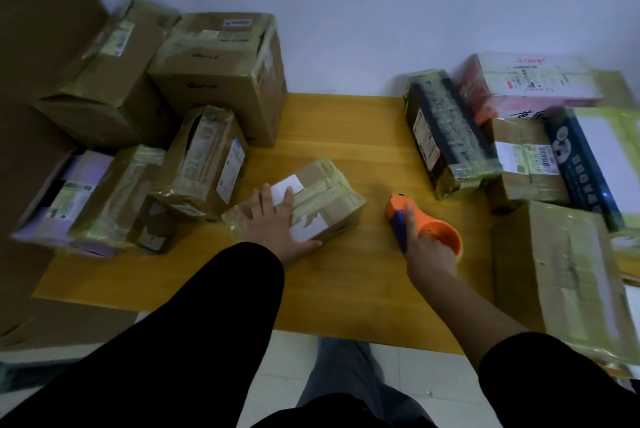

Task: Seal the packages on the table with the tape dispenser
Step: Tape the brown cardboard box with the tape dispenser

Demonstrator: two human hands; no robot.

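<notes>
On the wooden table (346,136), left hand (277,219) flat on taped cardboard package (329,199), right hand (427,247) gripping orange tape dispenser (433,223)

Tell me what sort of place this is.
Probably a parcel packing or shipping room: taped, labelled boxes piled at both ends of a wooden table, the right hand gripping an orange tape dispenser, the left hand resting on a small box.

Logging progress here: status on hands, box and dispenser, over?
Left hand flat on small box. Right hand grips dispenser, apart from box. Other boxes piled both sides.
</notes>
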